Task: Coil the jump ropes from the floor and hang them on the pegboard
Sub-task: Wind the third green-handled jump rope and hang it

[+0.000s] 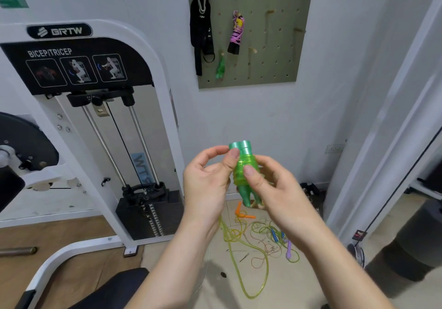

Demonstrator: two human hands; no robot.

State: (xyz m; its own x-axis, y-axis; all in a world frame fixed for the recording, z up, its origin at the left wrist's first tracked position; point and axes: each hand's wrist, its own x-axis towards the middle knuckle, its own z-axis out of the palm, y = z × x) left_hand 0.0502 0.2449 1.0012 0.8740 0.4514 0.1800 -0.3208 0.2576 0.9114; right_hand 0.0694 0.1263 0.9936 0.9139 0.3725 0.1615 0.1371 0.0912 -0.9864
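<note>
- Far left: BRTW bicep/tricep machine (79, 74), weight stack (153, 215) at its foot. Not part of the job.
- Wall, up and centre: pegboard (275, 45). Its left column has a black strap (201, 28) with a carabiner. Beside that hang a pink-wrapped jump rope (236, 33) and, lower down, a small green bundle (220, 68).
- Person's left hand (205, 182): thumb and forefinger pinch the top end of the green jump rope (244, 172), right by the handle caps.
- That rope is in mid-air between both hands, below the pegboard and above the floor pile. Two green handles sit side by side, with translucent cord wound tight round the middle.
- Person's right hand (277, 189): thumb pressed across the wraps, fingers curled behind. It grips the bundle.
- Handling, my read: light overall. Handles are rigid plastic; cord is thin, springy and slick. Wraps will likely unwind if thumb pressure drops, so hold the wound middle, not the bare handle ends.
- Can't see where the cord's tail is tucked.
- Free wooden pegs (300, 30) toward the board's right side look like the hanging spot.
- Floor below: loose ropes (253, 239) in a tangle, orange handles (241, 213), a yellow-green cord (241, 272) looping to the near side, and a blue handle (273, 233) and purple handle (289, 249) on the right. Expect snags when pulling one out.
</note>
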